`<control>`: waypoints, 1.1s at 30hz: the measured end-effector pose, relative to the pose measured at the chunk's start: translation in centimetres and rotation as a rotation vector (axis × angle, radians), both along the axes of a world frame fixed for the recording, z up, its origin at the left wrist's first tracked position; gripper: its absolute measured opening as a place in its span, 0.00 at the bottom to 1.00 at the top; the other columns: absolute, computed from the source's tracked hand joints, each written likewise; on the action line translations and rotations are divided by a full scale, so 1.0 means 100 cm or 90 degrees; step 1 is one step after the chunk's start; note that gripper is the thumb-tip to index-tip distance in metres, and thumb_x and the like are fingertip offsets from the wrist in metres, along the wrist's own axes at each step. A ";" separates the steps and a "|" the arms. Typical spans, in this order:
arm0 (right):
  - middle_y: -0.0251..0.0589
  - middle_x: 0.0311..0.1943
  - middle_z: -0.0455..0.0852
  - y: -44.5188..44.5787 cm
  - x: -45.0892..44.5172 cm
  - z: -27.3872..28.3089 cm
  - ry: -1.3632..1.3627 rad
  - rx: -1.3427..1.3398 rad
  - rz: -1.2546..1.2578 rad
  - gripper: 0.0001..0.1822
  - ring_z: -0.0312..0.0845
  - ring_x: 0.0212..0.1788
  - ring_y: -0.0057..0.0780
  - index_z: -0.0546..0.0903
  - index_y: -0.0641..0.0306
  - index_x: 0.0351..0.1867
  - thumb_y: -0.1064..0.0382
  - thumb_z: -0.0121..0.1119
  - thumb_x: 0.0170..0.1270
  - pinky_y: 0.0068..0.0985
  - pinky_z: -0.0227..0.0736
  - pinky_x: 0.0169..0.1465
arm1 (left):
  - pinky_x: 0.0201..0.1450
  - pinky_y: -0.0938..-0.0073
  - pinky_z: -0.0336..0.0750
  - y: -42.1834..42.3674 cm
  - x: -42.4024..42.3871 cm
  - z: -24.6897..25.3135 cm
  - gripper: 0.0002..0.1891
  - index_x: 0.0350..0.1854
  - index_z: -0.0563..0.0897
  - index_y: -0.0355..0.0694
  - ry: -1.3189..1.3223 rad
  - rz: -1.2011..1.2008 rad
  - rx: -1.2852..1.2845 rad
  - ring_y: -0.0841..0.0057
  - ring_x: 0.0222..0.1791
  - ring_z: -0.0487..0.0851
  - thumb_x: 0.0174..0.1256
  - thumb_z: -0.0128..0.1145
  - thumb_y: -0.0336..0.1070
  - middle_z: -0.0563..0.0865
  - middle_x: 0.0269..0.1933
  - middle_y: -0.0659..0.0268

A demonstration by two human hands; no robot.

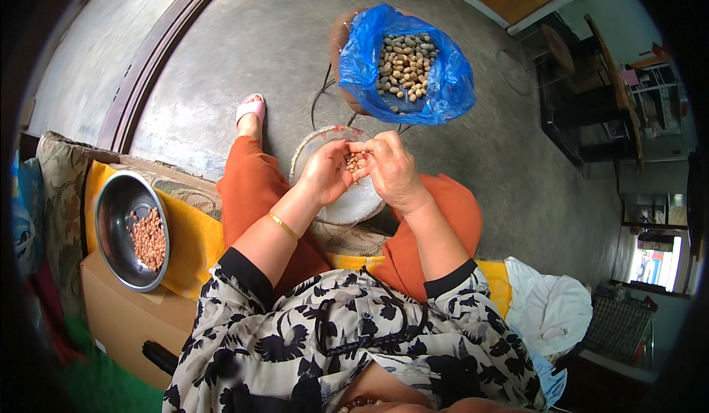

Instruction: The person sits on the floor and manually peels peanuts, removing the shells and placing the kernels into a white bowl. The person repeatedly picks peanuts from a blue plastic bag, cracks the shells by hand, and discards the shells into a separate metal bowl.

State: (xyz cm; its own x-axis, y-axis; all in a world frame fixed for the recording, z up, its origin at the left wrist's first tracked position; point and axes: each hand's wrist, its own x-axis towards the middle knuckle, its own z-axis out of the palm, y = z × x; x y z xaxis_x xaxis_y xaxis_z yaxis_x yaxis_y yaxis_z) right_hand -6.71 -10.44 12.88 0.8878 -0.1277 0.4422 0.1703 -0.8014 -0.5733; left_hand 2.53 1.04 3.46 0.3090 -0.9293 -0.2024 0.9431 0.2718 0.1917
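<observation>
My left hand (327, 172) is cupped palm up, with several shelled peanut kernels (353, 162) lying in it. Against its fingertips, my right hand (394, 170) pinches a small pale thing, seemingly a peanut, mostly hidden by the fingers. Both hands are above a round whitish container (349, 209) between my knees; they cover much of its inside. Just beyond it, an open blue plastic bag (451, 89) holds many unshelled peanuts (407, 64). At my left stands a steel basin (112, 247) with a heap of reddish kernels (148, 241) in it.
The bag rests on a brown stool (339, 39) with thin dark legs. Under the basin are a yellow towel (191, 241) and a cardboard box (130, 316). White cloth (548, 305) lies at my right. A door track (158, 42) crosses the concrete floor (266, 36).
</observation>
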 end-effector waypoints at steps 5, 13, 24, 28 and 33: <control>0.44 0.35 0.74 0.007 0.004 0.006 -0.041 0.072 -0.027 0.08 0.76 0.33 0.41 0.76 0.62 0.36 0.75 0.54 0.55 0.31 0.72 0.37 | 0.58 0.62 0.71 0.013 -0.001 0.016 0.20 0.45 0.77 0.30 0.009 0.041 0.006 0.61 0.50 0.79 0.71 0.37 0.43 0.81 0.48 0.54; 0.49 0.32 0.77 0.009 0.016 -0.046 0.093 0.053 -0.004 0.02 0.74 0.37 0.48 0.74 0.64 0.29 0.71 0.53 0.54 0.37 0.70 0.42 | 0.59 0.59 0.70 0.119 0.011 0.079 0.20 0.46 0.76 0.29 0.023 0.338 -0.055 0.59 0.51 0.77 0.70 0.37 0.42 0.79 0.48 0.48; 0.53 0.33 0.78 0.002 0.014 -0.078 0.248 -0.019 -0.060 0.04 0.74 0.39 0.50 0.75 0.66 0.28 0.67 0.52 0.52 0.39 0.70 0.45 | 0.56 0.70 0.70 0.356 0.042 0.117 0.21 0.47 0.80 0.36 -0.404 0.797 0.369 0.73 0.47 0.80 0.74 0.34 0.42 0.84 0.46 0.61; 0.54 0.33 0.78 0.007 0.010 -0.074 0.272 -0.028 -0.072 0.04 0.75 0.39 0.50 0.75 0.66 0.27 0.68 0.52 0.52 0.39 0.70 0.46 | 0.62 0.70 0.60 0.398 0.042 0.100 0.23 0.51 0.80 0.40 -0.425 0.781 0.578 0.75 0.53 0.78 0.74 0.32 0.47 0.84 0.49 0.66; 0.54 0.32 0.79 0.001 0.011 -0.084 0.249 -0.040 -0.062 0.04 0.75 0.38 0.50 0.75 0.67 0.27 0.68 0.51 0.52 0.39 0.70 0.46 | 0.63 0.70 0.62 0.410 0.036 0.099 0.24 0.53 0.77 0.36 -0.479 0.800 0.636 0.74 0.55 0.76 0.74 0.32 0.47 0.82 0.52 0.62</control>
